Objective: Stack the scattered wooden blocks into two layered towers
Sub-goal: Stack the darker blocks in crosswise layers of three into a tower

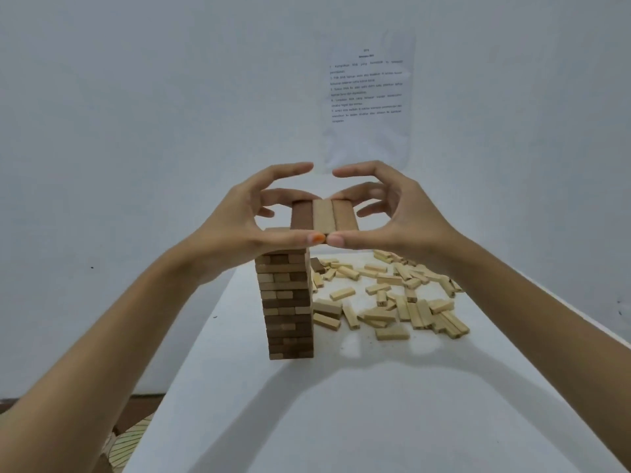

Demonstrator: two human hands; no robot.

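A tall tower [290, 302] of dark and pale wooden blocks stands on the white table [341, 404]. Above and slightly right of its top, a row of three blocks [323, 216] lies side by side, dark, pale, dark. My left hand [246, 216] and my right hand [392, 213] pinch this row between them, thumbs at its near ends and fingers at its far ends. The index fingers arch over the row without touching it. Several pale loose blocks [386, 302] lie scattered to the right of the tower.
A printed sheet of paper [367, 85] hangs on the white wall behind. The table's left edge runs diagonally past the tower's base. A woven straw item [129, 445] lies on the floor at the lower left.
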